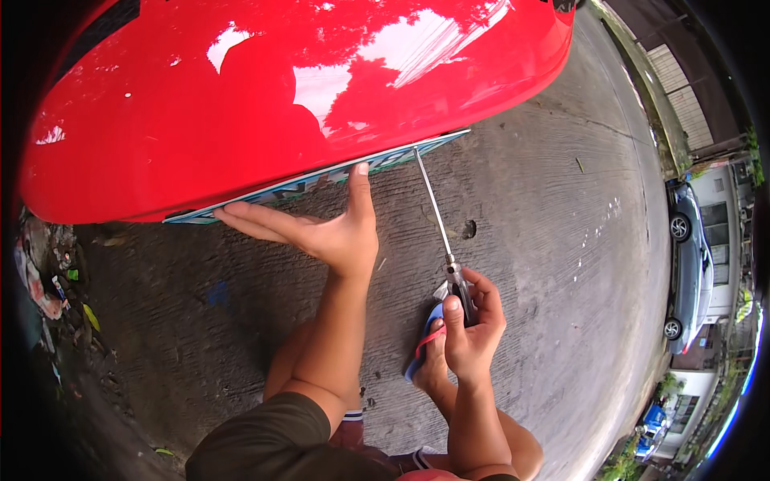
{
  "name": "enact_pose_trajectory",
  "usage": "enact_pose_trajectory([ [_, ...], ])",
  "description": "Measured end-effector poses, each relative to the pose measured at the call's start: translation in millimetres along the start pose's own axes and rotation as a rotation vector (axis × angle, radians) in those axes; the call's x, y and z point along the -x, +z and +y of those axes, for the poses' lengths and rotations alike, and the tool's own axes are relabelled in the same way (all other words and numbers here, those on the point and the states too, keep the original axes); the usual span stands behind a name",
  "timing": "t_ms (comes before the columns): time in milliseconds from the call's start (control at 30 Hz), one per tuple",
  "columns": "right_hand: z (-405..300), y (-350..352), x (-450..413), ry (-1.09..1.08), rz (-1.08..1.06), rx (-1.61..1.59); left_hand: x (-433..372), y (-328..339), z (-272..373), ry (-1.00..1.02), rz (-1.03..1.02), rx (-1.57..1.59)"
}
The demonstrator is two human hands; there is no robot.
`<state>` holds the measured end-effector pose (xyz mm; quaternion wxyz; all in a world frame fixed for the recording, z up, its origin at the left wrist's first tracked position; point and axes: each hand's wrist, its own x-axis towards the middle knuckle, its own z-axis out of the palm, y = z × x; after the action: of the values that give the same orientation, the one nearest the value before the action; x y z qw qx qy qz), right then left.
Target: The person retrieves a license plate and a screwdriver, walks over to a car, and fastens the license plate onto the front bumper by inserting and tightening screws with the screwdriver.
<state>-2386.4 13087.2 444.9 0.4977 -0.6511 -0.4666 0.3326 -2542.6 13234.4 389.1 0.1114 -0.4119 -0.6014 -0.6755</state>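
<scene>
A glossy red car bumper (252, 120) fills the top of the view. Along its lower edge runs a license plate (289, 191) with a bluish face, seen nearly edge-on. My left hand (325, 231) rests against the plate, thumb up on its face and fingers stretched to its left part. In my right hand (475, 324) is a screwdriver (434, 207) with a long metal shaft and a clear and dark handle. Its tip meets the plate's right part; a screw there is too small to make out.
Ridged concrete pavement (529, 240) lies below the bumper. My foot in a blue slipper (415, 361) is near my right hand. Litter and leaves (66, 282) lie at the left. A parked grey car (692, 264) stands across the road at the right.
</scene>
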Motion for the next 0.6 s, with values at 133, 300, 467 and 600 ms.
enact_pose_trajectory([
  [133,9.5,-1.6,1.4,-0.001,-0.018,0.106,0.5,-0.4,-4.1,-0.034,0.004,0.017],
  [300,28.1,-10.7,11.6,-0.104,-0.015,0.172,4.9,-2.0,-11.2,0.023,0.026,0.073],
  [467,52.9,-31.9,9.3,-0.067,-0.232,0.447,4.1,-21.1,-30.8,0.017,0.022,0.151],
  [600,75.3,-73.7,3.5,0.138,-0.435,0.883,-2.9,-46.2,-41.8,0.019,0.005,0.157],
])
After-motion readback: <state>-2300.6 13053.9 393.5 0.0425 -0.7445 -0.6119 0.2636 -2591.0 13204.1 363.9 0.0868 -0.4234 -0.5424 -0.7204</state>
